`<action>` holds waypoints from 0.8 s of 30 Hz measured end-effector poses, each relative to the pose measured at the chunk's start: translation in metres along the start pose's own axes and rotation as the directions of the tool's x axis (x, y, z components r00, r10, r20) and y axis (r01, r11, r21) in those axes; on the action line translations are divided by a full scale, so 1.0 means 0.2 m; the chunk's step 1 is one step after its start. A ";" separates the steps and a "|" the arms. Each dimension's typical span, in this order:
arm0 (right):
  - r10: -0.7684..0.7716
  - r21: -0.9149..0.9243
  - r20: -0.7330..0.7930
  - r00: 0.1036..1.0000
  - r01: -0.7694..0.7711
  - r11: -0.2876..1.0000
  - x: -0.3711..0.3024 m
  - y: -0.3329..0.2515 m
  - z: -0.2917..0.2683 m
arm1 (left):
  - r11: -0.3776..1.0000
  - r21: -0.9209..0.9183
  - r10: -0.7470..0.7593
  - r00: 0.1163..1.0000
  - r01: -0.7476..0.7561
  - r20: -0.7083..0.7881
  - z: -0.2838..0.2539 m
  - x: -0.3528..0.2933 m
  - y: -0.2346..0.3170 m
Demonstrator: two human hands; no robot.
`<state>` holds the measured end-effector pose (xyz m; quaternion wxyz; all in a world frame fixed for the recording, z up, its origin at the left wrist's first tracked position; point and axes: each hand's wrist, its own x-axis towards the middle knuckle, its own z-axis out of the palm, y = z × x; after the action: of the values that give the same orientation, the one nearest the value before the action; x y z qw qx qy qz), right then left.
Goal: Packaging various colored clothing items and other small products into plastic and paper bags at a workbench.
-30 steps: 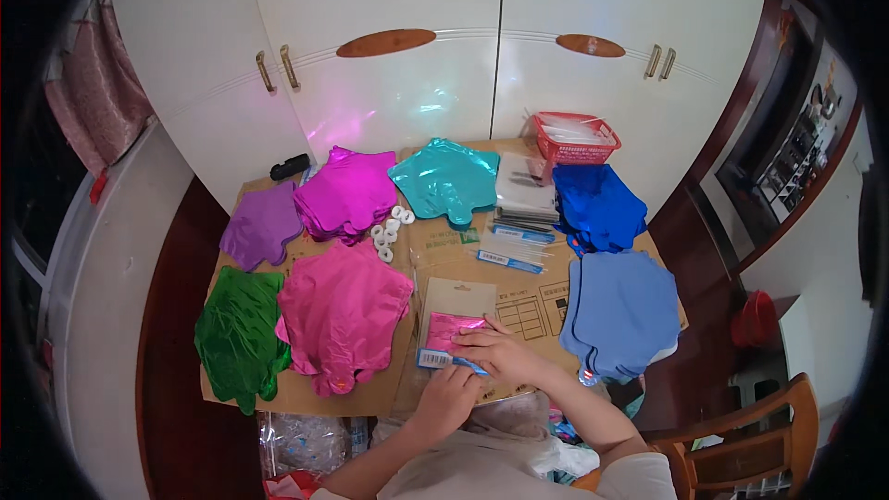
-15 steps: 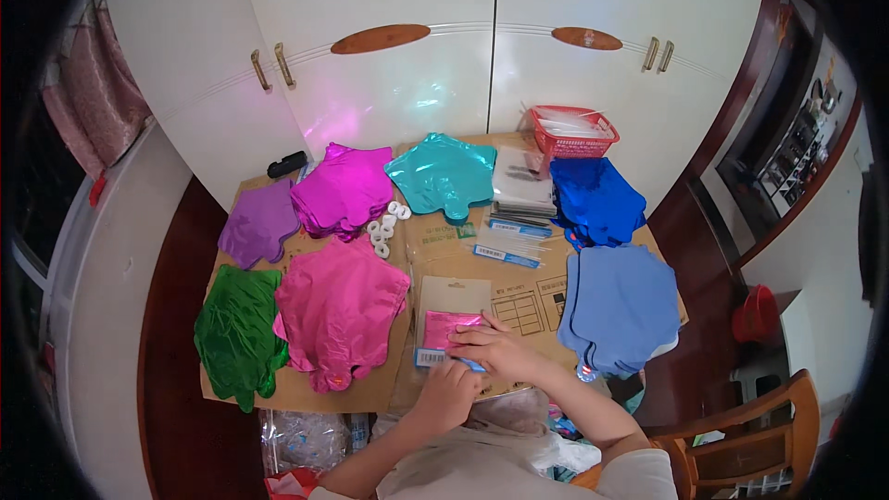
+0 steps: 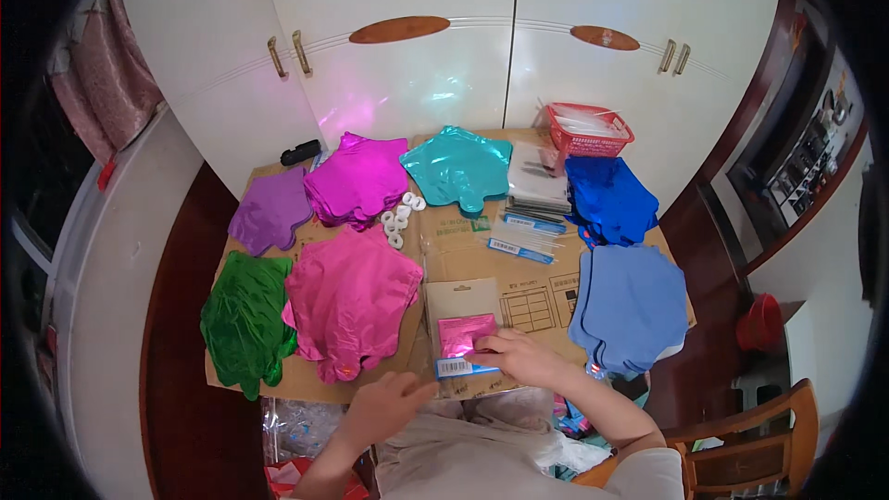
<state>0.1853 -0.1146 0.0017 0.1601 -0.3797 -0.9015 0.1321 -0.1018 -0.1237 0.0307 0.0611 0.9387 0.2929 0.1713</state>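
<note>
A folded pink foil piece [image 3: 459,335] lies on a pale hanging card [image 3: 444,298] at the table's front middle. Across its lower part runs a blue-and-white barcode strip [image 3: 454,368]. My right hand [image 3: 523,356] has its fingers bent and closed at the right edge of the pink foil. Left of the card, over the table's front edge, my left hand [image 3: 389,405] holds nothing, its fingers loosely stretched to the right. Left of the card is a stack of flat pink star-shaped foil balloons [image 3: 354,301].
Green [image 3: 245,319], purple [image 3: 270,211], magenta [image 3: 359,181], teal [image 3: 458,168], dark blue [image 3: 611,199] and light blue [image 3: 632,306] foil stacks ring the cardboard-covered table [image 3: 463,255]. White ribbon rolls [image 3: 402,216], barcode strips [image 3: 520,250] and a red basket [image 3: 590,132] with white sticks stand farther back.
My left hand has moved off the barcode strip, left and toward me. My right hand has shifted slightly to the right edge of the pink foil. The whole view has shifted slightly.
</note>
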 end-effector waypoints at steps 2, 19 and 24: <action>-0.025 -0.028 -0.039 0.999 0.024 0.999 -0.01 0.00 0.03 | 0.982 0.150 0.111 0.993 -0.114 0.026 0.06 0.02 -0.02; 0.157 0.126 -0.246 0.956 -0.130 0.984 -0.07 -0.04 0.11 | 0.901 -0.372 -0.314 0.929 0.225 -0.197 0.30 0.13 -0.04; 0.198 0.114 -0.282 0.939 -0.172 0.979 -0.07 -0.05 0.17 | 0.822 -0.326 -0.498 0.867 0.467 -0.016 0.30 0.15 0.01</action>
<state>0.1741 -0.1356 -0.0279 0.2947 -0.4705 -0.8217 0.1286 -0.0557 -0.1077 -0.0169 0.2346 0.8024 0.4929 0.2412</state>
